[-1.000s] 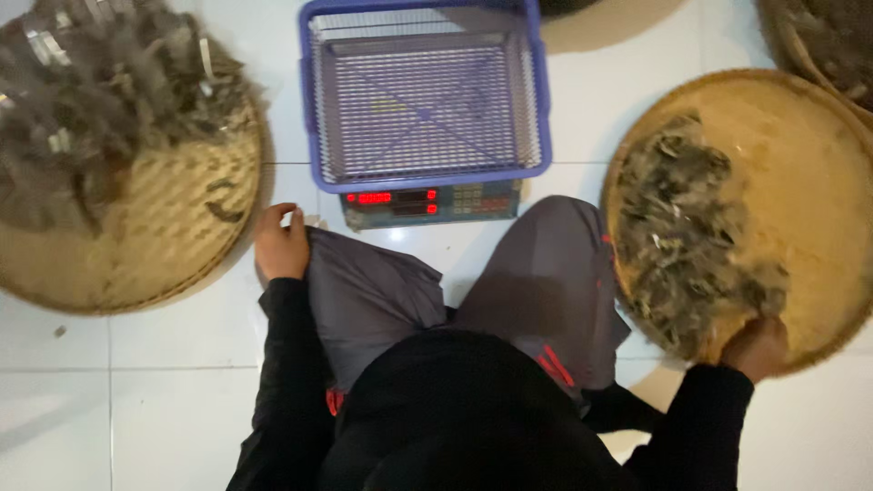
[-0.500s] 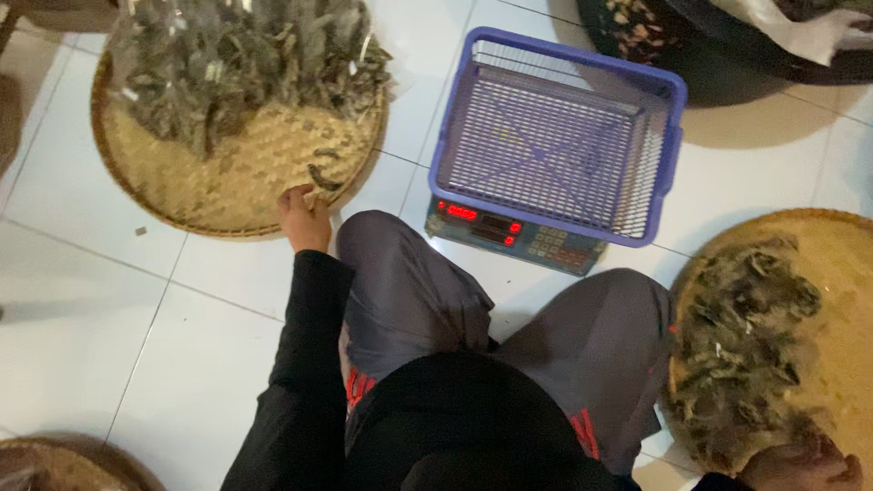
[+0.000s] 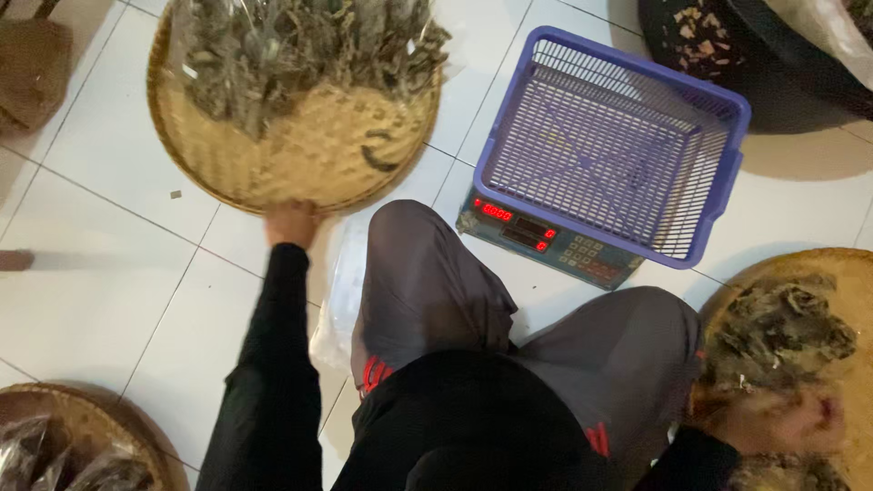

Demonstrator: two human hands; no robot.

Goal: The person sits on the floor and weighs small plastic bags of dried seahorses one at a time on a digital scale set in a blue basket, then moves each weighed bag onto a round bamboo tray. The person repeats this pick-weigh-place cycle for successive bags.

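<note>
Sitting on white floor tiles (image 3: 109, 273), grey-trousered knees (image 3: 427, 282) drawn up, black sleeves reaching out to either side. Lying nearest, at the lower right: a round woven tray (image 3: 846, 273) carrying a heap of dark, curled dried leaves (image 3: 782, 332). Resting at that heap's near edge, the right hand (image 3: 791, 423), touching or just above the leaves, too blurred for reading the fingers; cannot tell whether spread or closed on anything. Gripping at the left: the left hand (image 3: 291, 223), fingers curled narrowly round the near rim of a second round woven tray (image 3: 300, 168), thumb side hidden under the rim. Showing on that tray: pale bare weave along the near half, one dark curled piece lying alone near the right, and beyond it a pile of grey-green dried leaves (image 3: 300, 41) filling the far half, well apart from the gripping hand. Standing between the trays, past the knees: a digital scale (image 3: 546, 241) with red lit digits, bearing a blue-violet mesh plastic basket (image 3: 609, 145). Lying farther right: a dark round container (image 3: 727, 64) holding brownish bits.
</note>
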